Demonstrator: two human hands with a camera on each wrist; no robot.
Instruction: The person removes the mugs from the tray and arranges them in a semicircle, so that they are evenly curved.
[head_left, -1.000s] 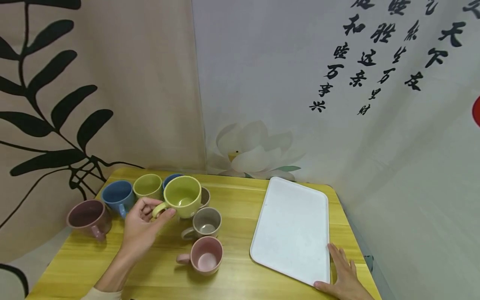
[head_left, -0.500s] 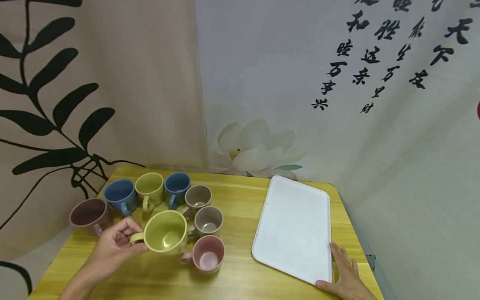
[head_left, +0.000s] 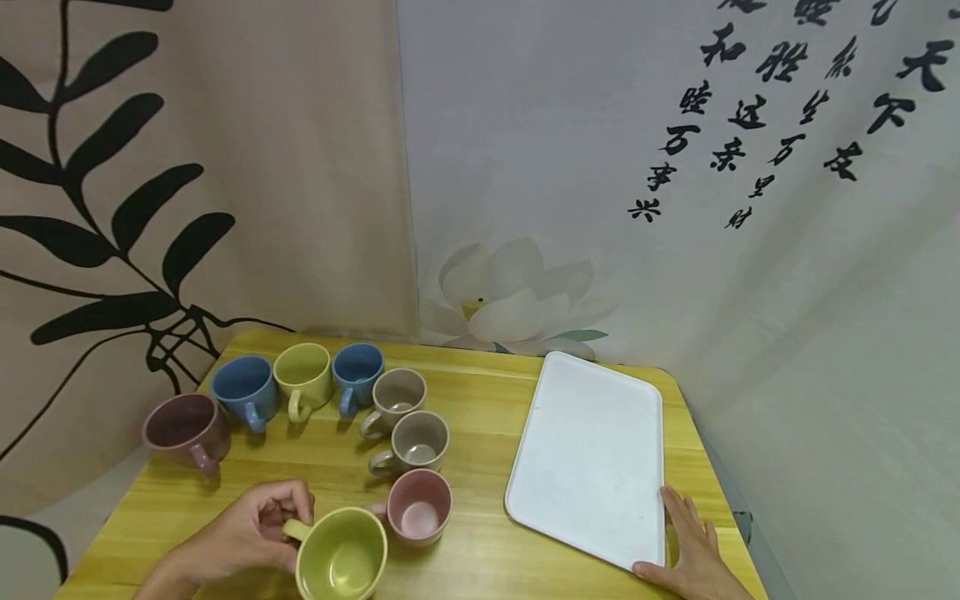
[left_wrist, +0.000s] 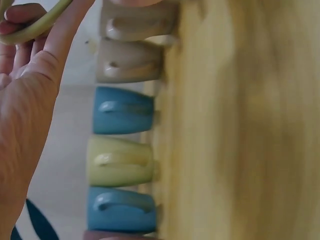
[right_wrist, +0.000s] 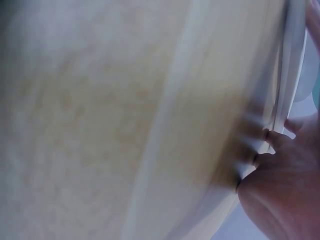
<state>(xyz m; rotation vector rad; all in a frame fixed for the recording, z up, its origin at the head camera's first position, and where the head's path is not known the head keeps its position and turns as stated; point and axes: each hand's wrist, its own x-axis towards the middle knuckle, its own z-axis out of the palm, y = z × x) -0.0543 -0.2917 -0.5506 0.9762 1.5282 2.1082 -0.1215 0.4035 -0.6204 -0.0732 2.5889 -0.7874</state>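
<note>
My left hand [head_left: 247, 533] pinches the handle of a yellow-green mug [head_left: 343, 557] near the table's front edge in the head view. In the left wrist view, that hand [left_wrist: 30, 100] curls round the handle [left_wrist: 37, 26]. Just behind the held mug stands a pink mug [head_left: 420, 507], partly overlapped by it at the handle. Over on the right, my right hand [head_left: 693, 550] rests with spread fingers against the right edge of a white tray [head_left: 588, 458]. The right wrist view shows this hand [right_wrist: 290, 175] with its fingertips at the tray's edge.
An arc of upright mugs runs behind: maroon [head_left: 187, 429], blue [head_left: 245, 390], yellow-green [head_left: 303, 372], another blue [head_left: 357, 372], brown-grey [head_left: 399, 396] and grey [head_left: 420, 442]. They stand on a wooden table [head_left: 472, 417]. Printed cloth [head_left: 525, 167] hangs behind.
My left hand has brought the yellow-green mug from over the back mugs toward the table's front edge, uncovering the back blue and brown-grey mugs. The right hand has stayed at the tray.
</note>
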